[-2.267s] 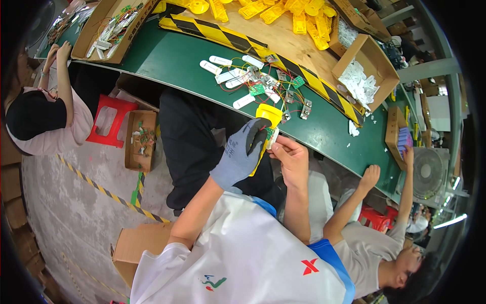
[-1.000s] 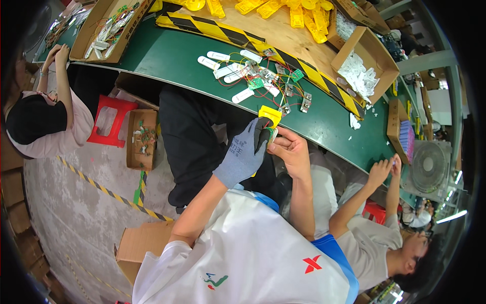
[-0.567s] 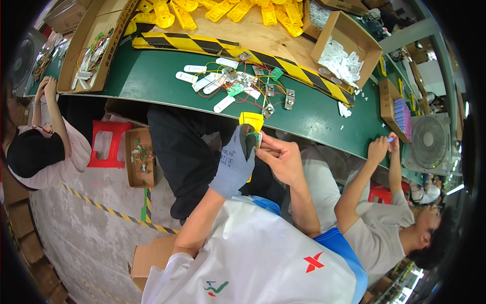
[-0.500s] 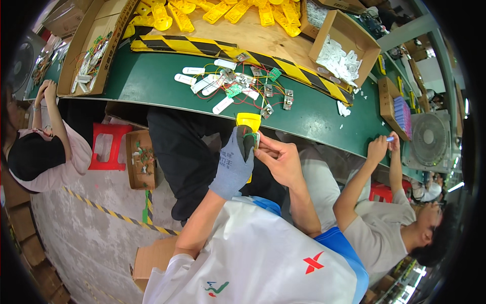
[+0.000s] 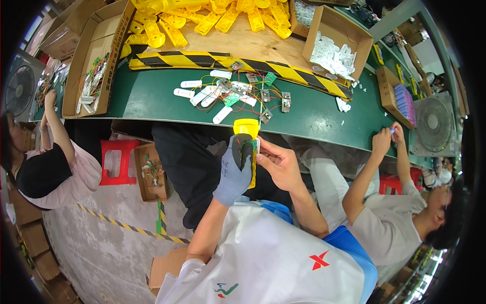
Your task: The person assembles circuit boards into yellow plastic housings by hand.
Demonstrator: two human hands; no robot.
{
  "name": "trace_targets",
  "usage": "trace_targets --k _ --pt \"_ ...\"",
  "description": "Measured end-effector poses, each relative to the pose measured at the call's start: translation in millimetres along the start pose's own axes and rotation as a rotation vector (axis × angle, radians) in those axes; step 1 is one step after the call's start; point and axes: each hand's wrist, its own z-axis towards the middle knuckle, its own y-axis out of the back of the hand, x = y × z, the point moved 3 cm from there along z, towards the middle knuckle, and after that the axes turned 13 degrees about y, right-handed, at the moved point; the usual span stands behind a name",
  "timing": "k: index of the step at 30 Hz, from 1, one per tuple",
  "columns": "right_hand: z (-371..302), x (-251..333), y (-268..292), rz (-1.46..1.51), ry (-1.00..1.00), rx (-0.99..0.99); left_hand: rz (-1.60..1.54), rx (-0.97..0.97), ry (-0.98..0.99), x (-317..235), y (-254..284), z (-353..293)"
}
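1. We see the left hand (image 5: 236,169), in a blue-grey glove with dark fingertips, clamped around a yellow plastic housing (image 5: 246,126); the housing stands nearly upright in this grip, its broad end showing above the fingers and its narrow end below.
2. We make out a small green circuit board (image 5: 249,144) under the gloved thumb, against the housing, with a white plastic piece (image 5: 258,146) along its right side.
3. We find the bare right hand (image 5: 284,165) turned inward, thumb and forefinger at that white piece; whether this grip pinches it or only presses, we cannot tell.
4. We follow both forearms up from the lower edge, the left leaning right and the right leaning left, so that the hands meet over the lap, before the near edge of the green counter (image 5: 144,96).
5. Just beyond, on the counter, we see a tangle of wired white parts (image 5: 205,95) with circuit boards and metal brackets.
6. Farther back, we see black-and-yellow striped tape (image 5: 276,69) edging a wooden board (image 5: 243,41) that bears a heap of yellow housings (image 5: 205,23).
7. We note open cardboard boxes on either side: wired parts in the left one (image 5: 112,68), loose white pieces in the right one (image 5: 356,41).
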Motion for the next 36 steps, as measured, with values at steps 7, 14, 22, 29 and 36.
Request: trace_targets --k 7,14,22,29,36 --pt "-1 1 2 -0.063 -0.014 0.018 -0.078 -0.001 0.079 13 -4 -2" --pt "1 30 -8 -0.662 0.303 0.151 0.062 0.003 0.002 -8 -2 -3" --pt "9 52 -19 -0.750 0.417 0.226 -0.026 -0.077 -0.004 -18 -4 0" --pt "-1 44 -12 -0.402 0.314 -0.053 -0.448 -0.381 -0.053 -40 -24 6" --pt "2 42 -12 -0.543 0.102 -0.035 -0.795 0.080 0.209 -17 -13 18"
